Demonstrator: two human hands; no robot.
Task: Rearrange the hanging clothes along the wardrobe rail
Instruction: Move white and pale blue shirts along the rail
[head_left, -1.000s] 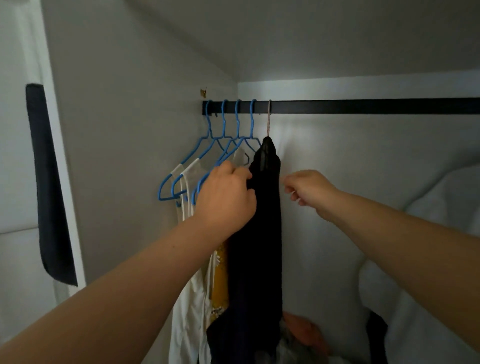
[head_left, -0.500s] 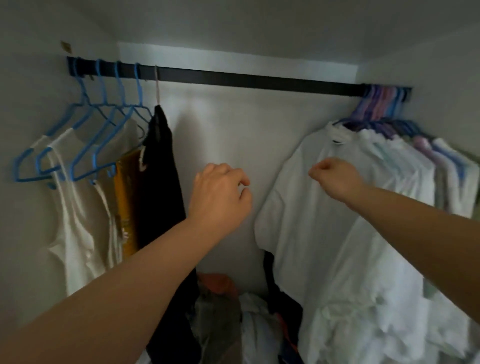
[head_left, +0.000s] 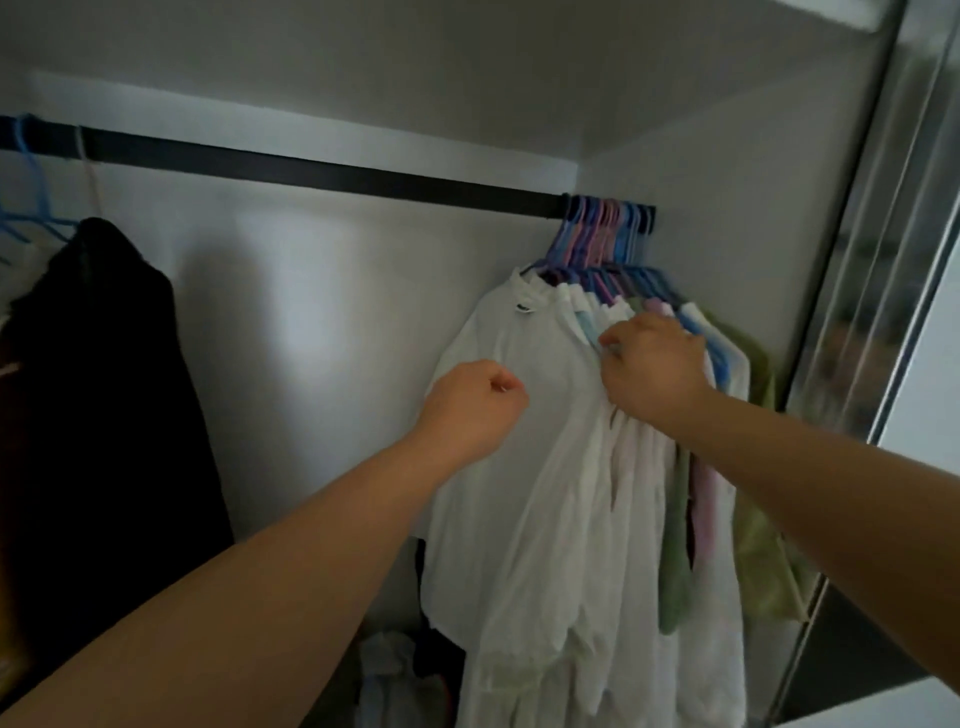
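**Hands reach the crowded end of the rail**

The long black metal wardrobe rail (head_left: 322, 171) spans the cupboard, and everything here is placed against it. Most of its middle stretch is bare, with clothes bunched at its two ends, which is probably why rearranging is wanted: the load is uneven.

Under the rail's left end hangs a dark, heavy garment (head_left: 104, 389), just beside a few thin blue plastic hangers (head_left: 31, 208) at the picture's edge.

Under the rail's right end a dense bundle of pale shirts (head_left: 571, 493), mostly white with a green and a pink one among them, hangs from a tight cluster of blue, pink and purple hangers (head_left: 605, 234). They are pressed so closely that the shoulders overlap, so separating one likely calls for parting the fabric first.

On the floor below the rail lies a heap of loose clothing (head_left: 395, 675), dim and hard to make out.

The right hand (head_left: 654, 369) rests on the shoulders of the bundle, fingers curled into the cloth near the collars and apparently pinching a fold; exactly which shirt cannot be told.

The left hand (head_left: 475, 402) hovers in front of the outermost white shirt, curled into a loose fist, holding nothing visible.
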